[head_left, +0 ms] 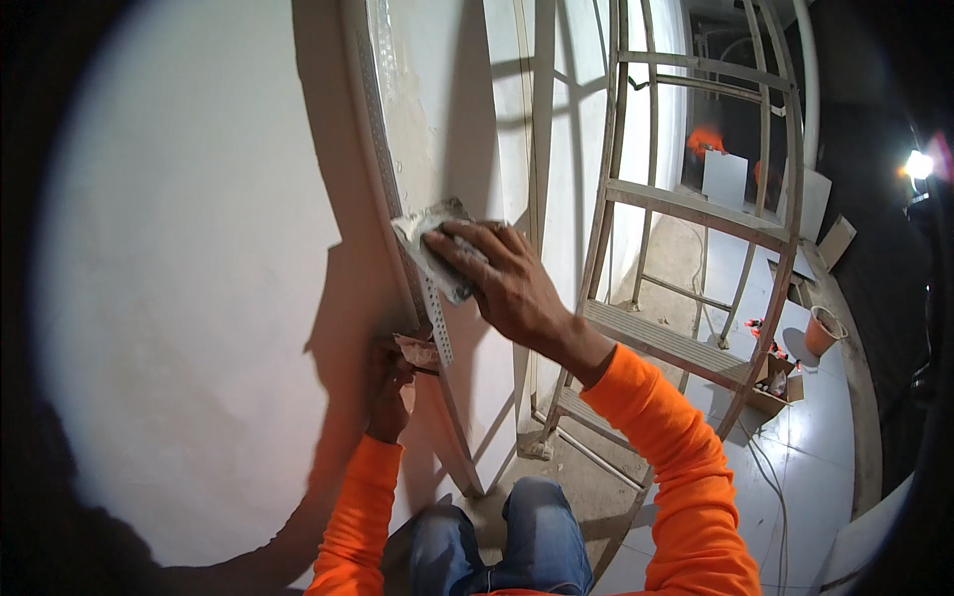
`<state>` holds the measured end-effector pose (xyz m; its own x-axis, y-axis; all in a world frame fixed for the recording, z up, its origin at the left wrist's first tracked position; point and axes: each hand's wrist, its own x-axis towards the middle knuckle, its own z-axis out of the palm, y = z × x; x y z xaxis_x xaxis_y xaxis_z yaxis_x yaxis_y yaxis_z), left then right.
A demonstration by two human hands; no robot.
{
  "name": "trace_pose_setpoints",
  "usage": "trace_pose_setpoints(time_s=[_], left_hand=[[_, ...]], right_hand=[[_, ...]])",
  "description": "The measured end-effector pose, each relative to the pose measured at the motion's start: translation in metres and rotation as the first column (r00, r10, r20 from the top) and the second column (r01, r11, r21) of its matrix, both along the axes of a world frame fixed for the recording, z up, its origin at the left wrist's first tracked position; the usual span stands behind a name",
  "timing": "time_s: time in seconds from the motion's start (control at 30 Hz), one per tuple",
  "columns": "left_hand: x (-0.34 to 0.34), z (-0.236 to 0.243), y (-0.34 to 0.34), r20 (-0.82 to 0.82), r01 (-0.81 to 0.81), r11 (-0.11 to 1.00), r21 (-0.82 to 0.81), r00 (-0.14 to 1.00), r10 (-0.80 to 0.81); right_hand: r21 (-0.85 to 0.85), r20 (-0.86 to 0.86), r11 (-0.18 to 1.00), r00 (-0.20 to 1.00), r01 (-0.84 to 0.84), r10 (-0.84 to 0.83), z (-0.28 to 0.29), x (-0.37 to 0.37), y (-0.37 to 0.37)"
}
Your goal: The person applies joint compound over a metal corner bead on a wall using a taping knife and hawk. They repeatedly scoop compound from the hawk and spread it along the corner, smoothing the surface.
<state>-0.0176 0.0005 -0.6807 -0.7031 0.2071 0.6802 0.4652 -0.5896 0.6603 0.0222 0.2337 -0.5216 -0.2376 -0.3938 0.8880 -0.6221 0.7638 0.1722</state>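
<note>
A perforated metal corner strip (438, 323) runs along the upright edge of the white wall (199, 248). My right hand (517, 293) is closed on a flat, grey-white smeared piece (442, 248), pressing it against the strip and the patchy coated face beside it; its exact kind does not show. Lower, on the shaded side of the edge, my left hand (390, 392) is closed on a thin, dark-edged piece carrying a pale pinkish lump (417, 352). Shadow hides most of that hand's fingers.
A metal stepladder (696, 214) stands close on the right. Beyond it are a cardboard box (770, 397) of small items, an orange bucket (823, 333) and a cable (780, 492) on the floor. Bright lamp (918, 166) at far right; blurred orange clothing (704, 142) at the back.
</note>
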Motion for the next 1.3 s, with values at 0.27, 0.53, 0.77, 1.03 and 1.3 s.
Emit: trace_pose_setpoints(time_s=[0.27,0.53,0.77,1.03,1.3], left_hand=[[-0.007,-0.030,0.009,-0.065,0.077,0.982,0.171,0.996,-0.066],[-0.010,-0.029,0.004,-0.041,0.100,0.984,0.147,0.995,-0.095],[0.021,0.000,0.007,-0.034,-0.241,0.970,-0.026,0.970,0.240],[0.122,0.025,0.014,0.304,-0.029,0.998,-0.048,0.952,0.042],[0.139,0.026,0.025,0.369,-0.058,0.995,-0.080,0.926,0.084]], right_hand=[[-0.037,0.156,0.999,0.988,-0.011,0.017,-0.073,0.003,-0.007],[-0.435,0.304,0.894,0.917,-0.108,0.259,-0.100,0.054,-0.001],[-0.982,-0.006,0.081,0.463,-0.169,0.886,-0.098,0.067,0.012],[-0.983,0.011,0.070,0.332,-0.167,0.943,-0.100,0.089,0.004],[-0.975,-0.212,-0.180,0.295,-0.130,0.932,-0.102,0.104,-0.018]])
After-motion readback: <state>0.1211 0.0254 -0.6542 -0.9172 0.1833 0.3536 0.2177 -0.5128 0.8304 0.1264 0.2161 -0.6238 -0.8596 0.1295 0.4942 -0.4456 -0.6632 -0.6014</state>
